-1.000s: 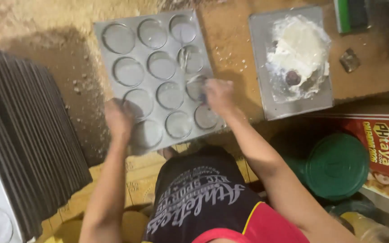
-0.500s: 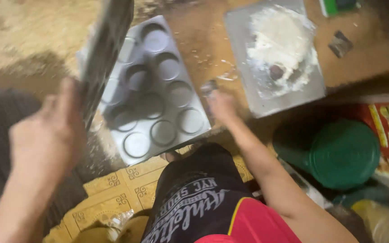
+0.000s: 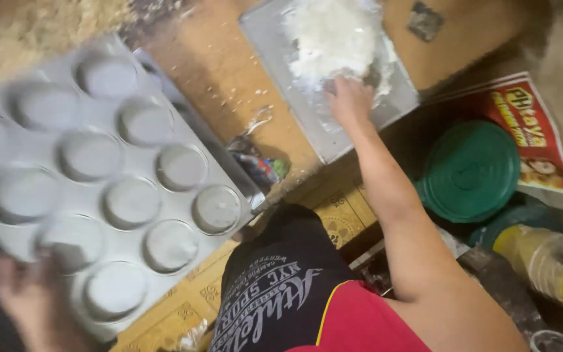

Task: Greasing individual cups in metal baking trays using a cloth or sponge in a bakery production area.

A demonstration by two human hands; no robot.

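My left hand (image 3: 30, 303) grips the near edge of a grey metal baking tray (image 3: 99, 176) with several round moulds and holds it up, tilted, over the floor at the left. My right hand (image 3: 348, 99) reaches forward onto a flat metal tray (image 3: 275, 39) that carries a heap of white greasy paste (image 3: 330, 36); the fingers rest in the paste at its near edge. The edge of another grey tray (image 3: 203, 140) shows under the lifted one.
A green round lid (image 3: 470, 171) lies at the right beside a red and yellow printed sheet (image 3: 522, 130). A clear plastic bottle with a yellow cap (image 3: 548, 264) lies at the lower right. My knee in dark printed shorts (image 3: 275, 287) is below. Brown patterned cardboard (image 3: 333, 218) covers the floor.
My left hand brought the lifted mould tray down flat and closer to me. My right hand moved from the tray on the floor to the white paste.
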